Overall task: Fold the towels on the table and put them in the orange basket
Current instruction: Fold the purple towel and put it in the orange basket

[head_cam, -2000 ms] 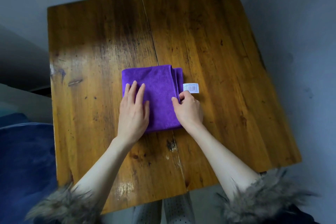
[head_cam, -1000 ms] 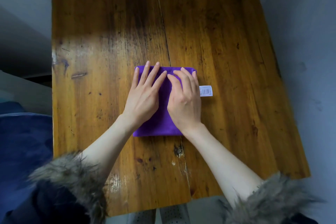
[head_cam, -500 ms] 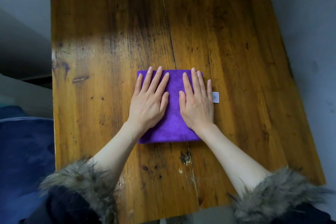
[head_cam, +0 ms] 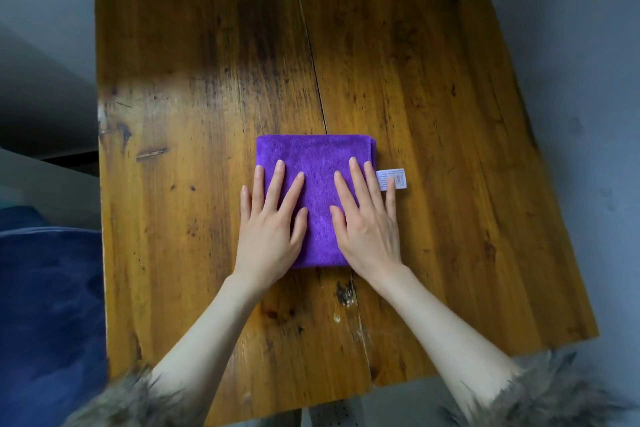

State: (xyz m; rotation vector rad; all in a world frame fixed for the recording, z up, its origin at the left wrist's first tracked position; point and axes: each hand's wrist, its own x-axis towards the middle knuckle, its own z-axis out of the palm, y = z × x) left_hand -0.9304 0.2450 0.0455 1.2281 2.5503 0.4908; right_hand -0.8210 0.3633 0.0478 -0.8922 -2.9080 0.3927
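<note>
My left hand (head_cam: pixel 273 232) and right hand (head_cam: pixel 369 229) have slid nearer me on the towel (head_cam: pixel 313 158), flat, gripping nothing. Folding looks done; the basket isn't visible.

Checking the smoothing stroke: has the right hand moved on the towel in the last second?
Yes. The right hand has slid rightward across the purple towel toward its white label, where the little finger now lies.
</note>
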